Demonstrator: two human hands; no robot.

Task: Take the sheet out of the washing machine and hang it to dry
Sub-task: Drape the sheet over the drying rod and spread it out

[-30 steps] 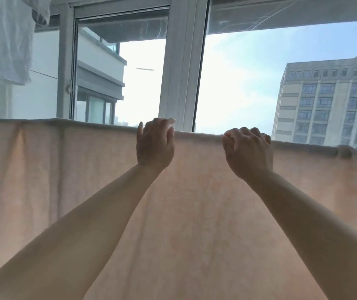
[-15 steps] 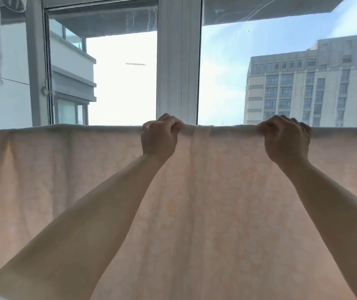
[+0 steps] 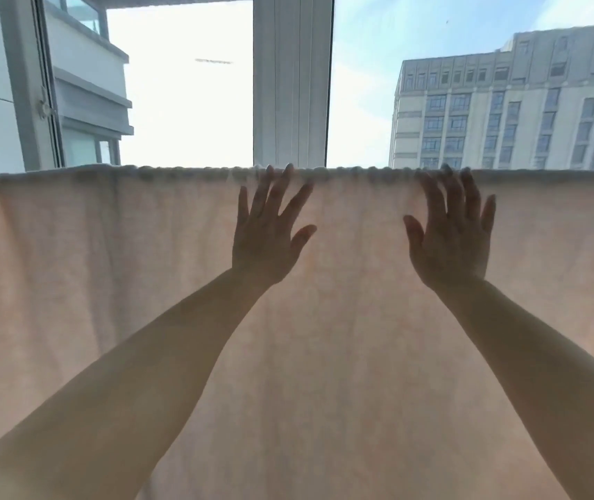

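While the pale peach fabric sheet hangs draped before the window, left hand and right hand lie spread, grasping nothing; advise smoothing outward along the bunched top edge.

The sheet across the lower frame is pale peach-pink, faintly mottled. The window frame at top centre is white; the building upper right is grey-beige.

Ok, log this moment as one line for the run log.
sheet: draped over line, hanging | left hand: open, fingers spread on sheet | right hand: open, same | grip: none
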